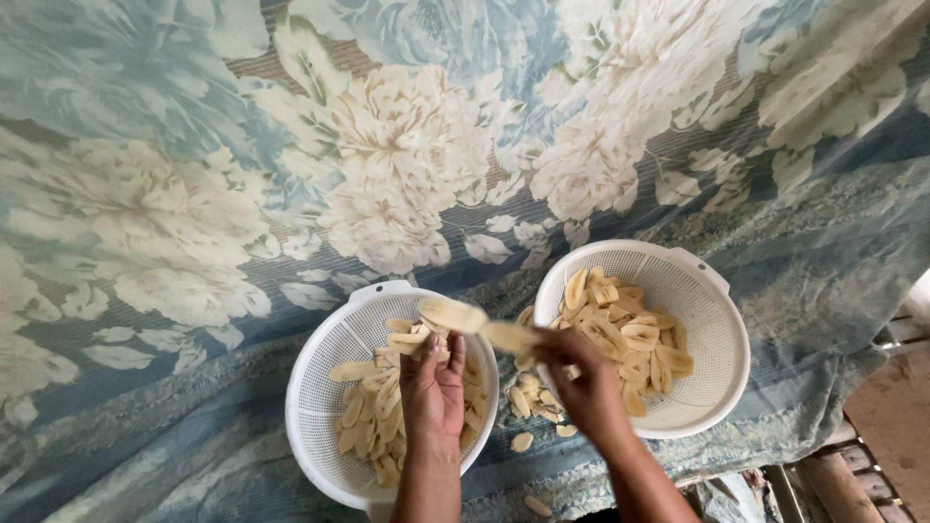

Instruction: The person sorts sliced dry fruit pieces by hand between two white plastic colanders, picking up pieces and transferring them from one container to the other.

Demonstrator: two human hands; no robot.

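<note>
Two white plastic colanders are sitting side by side on a blue cloth printed with large pale flowers, which is spreading over the whole surface under them. The left colander is holding a loose layer of pale yellow plantain slices, cut lengthwise. The right colander is holding a fuller heap of the same slices, lying mostly toward its left side.

The left hand is hovering over the left colander, back upward, its grip closing on a long slice that is sticking up and out past the fingertips. The right hand is reaching across the gap between the two colanders, near the left rim of the right one, its fingers pinching another long slice. This second slice is pointing left toward the first one, and the two are almost meeting above the inner rim of the left colander; whether they are touching cannot be told, since both are blurred.

A few stray slices are lying on the cloth between the colanders, with one more lower down near the cloth's edge. At the lower right, wooden slats are showing beyond the cloth.
</note>
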